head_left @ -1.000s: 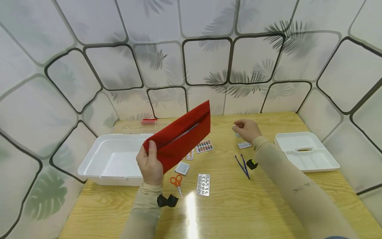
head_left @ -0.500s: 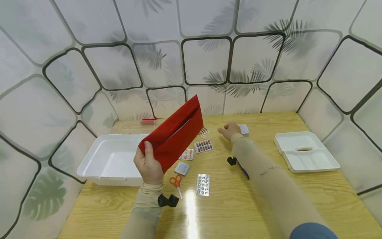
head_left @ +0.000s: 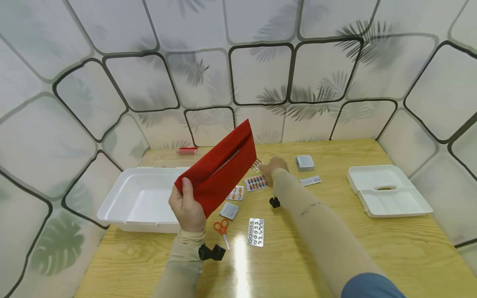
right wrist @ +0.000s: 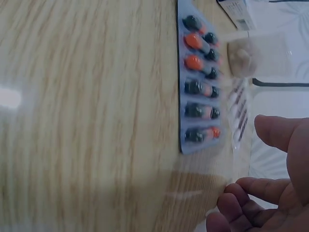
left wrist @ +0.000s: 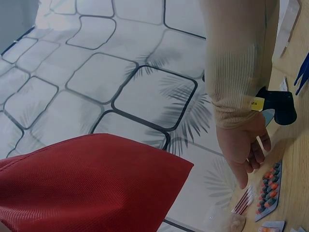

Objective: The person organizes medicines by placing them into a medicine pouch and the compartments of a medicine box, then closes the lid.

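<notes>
Two hands over a table (head_left: 123,265): the left hand (head_left: 190,212) grips the lower end of a raised, tilted red pouch (head_left: 225,165); the right hand (head_left: 275,166), relaxed with thumb apart, holds nothing, near thin swabs (right wrist: 240,111).

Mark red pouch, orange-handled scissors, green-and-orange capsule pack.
Red pouch (head_left: 227,178): head view, front panel below the slit.
Scissors (head_left: 224,234): head view, pivot between handles and blades.
Capsule pack (right wrist: 201,89): right wrist view, middle, among the capsules.

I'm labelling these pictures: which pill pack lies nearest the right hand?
The pack of two-tone dark and orange capsules is nearest the right hand; the yellow-orange capsule pack and silver round-pill pack lie farther off.
</notes>
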Demonstrator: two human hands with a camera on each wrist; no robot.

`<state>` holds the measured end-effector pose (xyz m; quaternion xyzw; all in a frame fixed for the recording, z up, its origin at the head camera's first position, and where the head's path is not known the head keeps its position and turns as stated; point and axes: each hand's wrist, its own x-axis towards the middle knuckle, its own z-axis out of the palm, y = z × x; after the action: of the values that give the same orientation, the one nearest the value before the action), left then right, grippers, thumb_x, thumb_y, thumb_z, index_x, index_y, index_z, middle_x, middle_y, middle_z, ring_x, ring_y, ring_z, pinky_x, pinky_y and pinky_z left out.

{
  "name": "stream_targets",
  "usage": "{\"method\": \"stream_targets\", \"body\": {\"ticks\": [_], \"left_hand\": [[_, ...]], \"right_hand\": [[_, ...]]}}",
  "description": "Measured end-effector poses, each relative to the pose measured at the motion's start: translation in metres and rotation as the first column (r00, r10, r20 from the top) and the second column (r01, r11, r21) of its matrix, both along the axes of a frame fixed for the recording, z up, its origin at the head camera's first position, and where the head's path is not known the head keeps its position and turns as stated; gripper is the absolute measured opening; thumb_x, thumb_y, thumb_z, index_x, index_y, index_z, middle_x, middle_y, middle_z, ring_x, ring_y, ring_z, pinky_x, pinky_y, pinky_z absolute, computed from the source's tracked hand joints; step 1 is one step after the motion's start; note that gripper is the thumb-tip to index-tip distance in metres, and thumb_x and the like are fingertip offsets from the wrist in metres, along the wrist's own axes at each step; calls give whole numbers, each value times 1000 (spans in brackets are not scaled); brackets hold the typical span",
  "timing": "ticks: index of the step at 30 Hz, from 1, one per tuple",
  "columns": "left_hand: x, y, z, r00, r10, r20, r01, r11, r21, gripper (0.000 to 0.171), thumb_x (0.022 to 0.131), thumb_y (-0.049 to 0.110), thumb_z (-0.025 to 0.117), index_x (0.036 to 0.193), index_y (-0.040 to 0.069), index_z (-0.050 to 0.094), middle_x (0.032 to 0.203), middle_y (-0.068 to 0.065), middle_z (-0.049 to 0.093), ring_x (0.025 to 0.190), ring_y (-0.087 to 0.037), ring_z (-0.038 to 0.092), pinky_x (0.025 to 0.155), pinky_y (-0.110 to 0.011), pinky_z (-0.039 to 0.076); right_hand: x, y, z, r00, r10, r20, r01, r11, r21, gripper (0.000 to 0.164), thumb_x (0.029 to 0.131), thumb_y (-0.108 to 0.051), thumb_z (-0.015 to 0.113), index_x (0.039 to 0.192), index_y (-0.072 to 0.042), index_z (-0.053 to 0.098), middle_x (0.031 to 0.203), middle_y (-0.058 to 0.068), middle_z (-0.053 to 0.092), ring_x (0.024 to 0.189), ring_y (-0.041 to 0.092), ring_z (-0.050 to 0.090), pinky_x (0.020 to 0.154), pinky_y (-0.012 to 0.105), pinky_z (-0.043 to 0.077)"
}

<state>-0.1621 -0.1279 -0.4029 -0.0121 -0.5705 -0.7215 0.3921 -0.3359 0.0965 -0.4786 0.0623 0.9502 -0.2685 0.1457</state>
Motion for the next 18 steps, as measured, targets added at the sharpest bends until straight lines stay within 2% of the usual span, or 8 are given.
{"method": "stream_targets", "body": {"ticks": [2,6,9,13,15,18], "left_hand": [[0,1,0,1000,-2,1,2,1000,3,29,100,18,50,103,-6,67,95,-9,70,86,-22,65,78,-31,51],[0,1,0,1000,4,11,-4,1000,5,29,100,18,50,102,-6,67,94,-10,70,84,-23,64,77,-31,51],[0,1,-1,1000,9,15,-9,1000,4,29,100,18,50,101,-6,67,93,-9,70,83,-22,65,76,-31,51],[0,1,-1,1000,8,13,-8,1000,11,29,100,17,50,101,-7,67,92,-7,71,82,-21,65,76,-31,51],[0,0,-2,1000,4,16,-4,1000,13,29,100,16,49,102,-7,66,93,-7,70,83,-21,65,76,-31,51],[1,0,-2,1000,-1,18,1,1000,12,29,100,16,49,102,-7,66,93,-8,70,83,-21,65,76,-31,52]], "right_hand": [[-1,-5,1,1000,11,-4,-11,999,44,53,91,-47,56,108,3,64,109,18,63,82,25,58,60,34,50],[-5,-15,-1,1000,29,11,-30,994,102,51,90,-51,57,100,-2,64,96,13,62,69,20,53,50,29,42],[-10,-19,-4,999,26,37,-31,991,129,53,89,-55,57,101,-4,63,101,13,61,76,23,54,47,29,40],[-13,-22,-6,999,15,42,-21,989,145,60,88,-55,58,120,-5,60,121,17,56,93,29,54,46,30,41],[-13,-24,-7,999,5,38,-11,988,156,59,89,-55,58,124,-7,59,123,16,55,97,30,54,47,31,42],[-13,-27,-8,1000,-16,17,13,985,173,53,89,-53,60,118,-9,63,119,14,56,99,31,53,52,34,45]]}}
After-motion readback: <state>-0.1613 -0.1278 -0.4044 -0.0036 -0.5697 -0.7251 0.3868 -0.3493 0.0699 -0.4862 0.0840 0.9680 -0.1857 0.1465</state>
